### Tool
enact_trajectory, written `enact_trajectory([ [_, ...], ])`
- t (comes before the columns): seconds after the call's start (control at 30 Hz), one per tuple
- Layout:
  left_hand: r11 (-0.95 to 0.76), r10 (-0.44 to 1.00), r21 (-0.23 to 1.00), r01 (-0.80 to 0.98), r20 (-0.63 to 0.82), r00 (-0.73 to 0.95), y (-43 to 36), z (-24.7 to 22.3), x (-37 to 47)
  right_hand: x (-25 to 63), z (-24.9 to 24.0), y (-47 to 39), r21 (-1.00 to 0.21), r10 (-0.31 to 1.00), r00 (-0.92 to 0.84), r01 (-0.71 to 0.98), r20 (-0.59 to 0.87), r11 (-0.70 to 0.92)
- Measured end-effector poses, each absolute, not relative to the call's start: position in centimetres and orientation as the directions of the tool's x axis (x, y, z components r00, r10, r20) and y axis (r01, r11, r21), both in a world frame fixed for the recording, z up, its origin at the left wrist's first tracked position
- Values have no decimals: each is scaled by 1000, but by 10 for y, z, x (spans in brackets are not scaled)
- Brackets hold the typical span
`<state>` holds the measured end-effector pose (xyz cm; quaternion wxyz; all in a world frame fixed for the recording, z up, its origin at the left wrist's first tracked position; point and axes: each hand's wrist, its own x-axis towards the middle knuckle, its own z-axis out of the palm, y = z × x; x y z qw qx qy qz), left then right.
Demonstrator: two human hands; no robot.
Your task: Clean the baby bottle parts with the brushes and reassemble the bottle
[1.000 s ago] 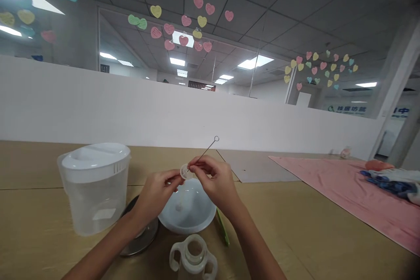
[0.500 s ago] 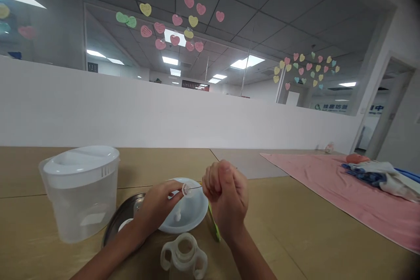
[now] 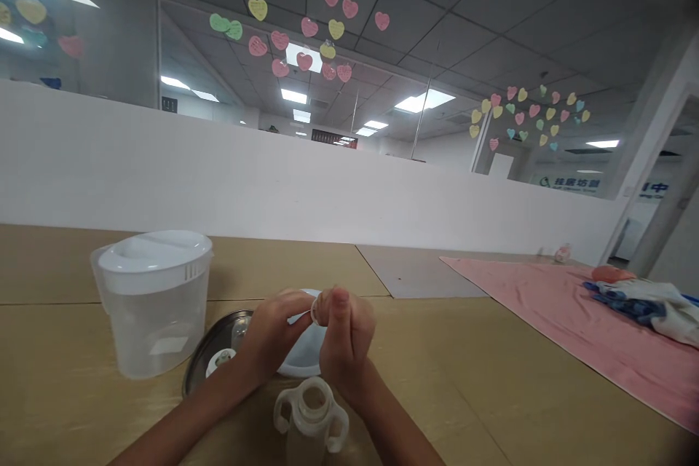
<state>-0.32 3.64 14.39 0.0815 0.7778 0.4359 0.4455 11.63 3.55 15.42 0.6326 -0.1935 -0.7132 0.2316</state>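
Translucent ring [image 3: 314, 310]: in front of the plastic bowl [image 3: 302, 362] in view, seemingly mid-handling, unfinished.
Steel tray [image 3: 216, 337]: left of the plastic bowl.
Left hand [image 3: 276, 333]: pinching the translucent ring.
Right hand [image 3: 348, 338]: curled closed beside it, contents hidden.
Two-handled bottle [image 3: 306, 428]: upright, already open-mouthed, nothing fitted.
White round piece [image 3: 220, 361]: in the steel tray, apart.
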Motion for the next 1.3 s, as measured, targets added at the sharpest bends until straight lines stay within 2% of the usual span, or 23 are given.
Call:
enact_trajectory([
  [0.27,-636,732,537,554,647,214,35,146,-6,111,146,64,-565,564,-92,12,821,825],
  [0.43,-644,721,556,525,671,174,42,145,-9,115,166,60,-339,386,-209,226,899,913],
  [0.6,-658,665,533,532,743,78,50,141,-15,122,173,71,-291,462,-341,448,818,845],
  [0.7,-634,691,557,536,720,70,54,140,-18,125,173,76,-280,504,-376,511,778,813],
  [0.9,-616,743,586,526,655,140,55,139,-19,136,190,59,-299,443,-259,450,858,842],
  [1.1,-602,771,615,509,614,170,55,138,-19,140,195,54,-153,372,-322,540,871,827],
  [1.2,-611,759,589,528,626,179,56,137,-21,138,191,57,-156,391,-330,559,859,814],
  [1.3,-630,739,573,524,649,178,55,139,-20,137,190,58,-188,466,-375,581,801,792],
])
